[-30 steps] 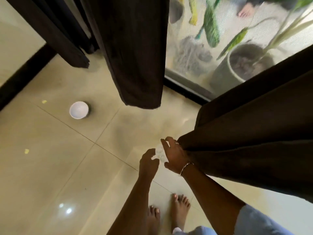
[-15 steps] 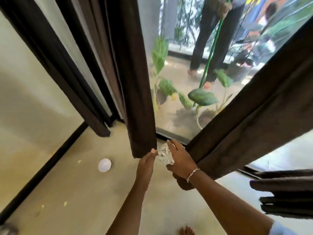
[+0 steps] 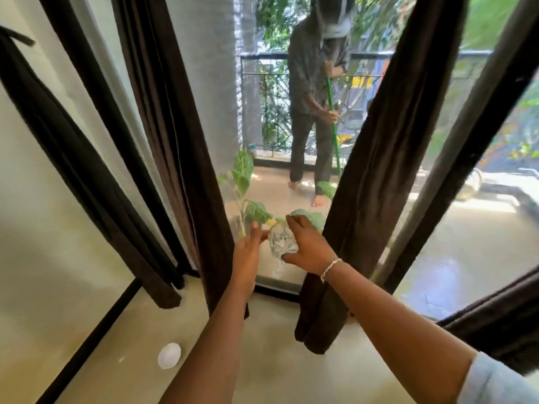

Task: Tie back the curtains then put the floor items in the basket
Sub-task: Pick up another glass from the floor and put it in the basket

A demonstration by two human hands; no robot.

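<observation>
Clear tie higher above beige floor

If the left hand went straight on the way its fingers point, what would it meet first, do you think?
Probably the crumpled clear bundle held by the right hand; the left hand has its fingertips right beside it. Missing that, the window glass, though depth is unclear.

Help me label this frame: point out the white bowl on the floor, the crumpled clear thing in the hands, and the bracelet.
white bowl (image 3: pixel 169 355): head view, its middle.
crumpled clear thing (image 3: pixel 280 239): head view, its exposed middle.
bracelet (image 3: pixel 330 268): head view, chain links at mid-span.
</observation>
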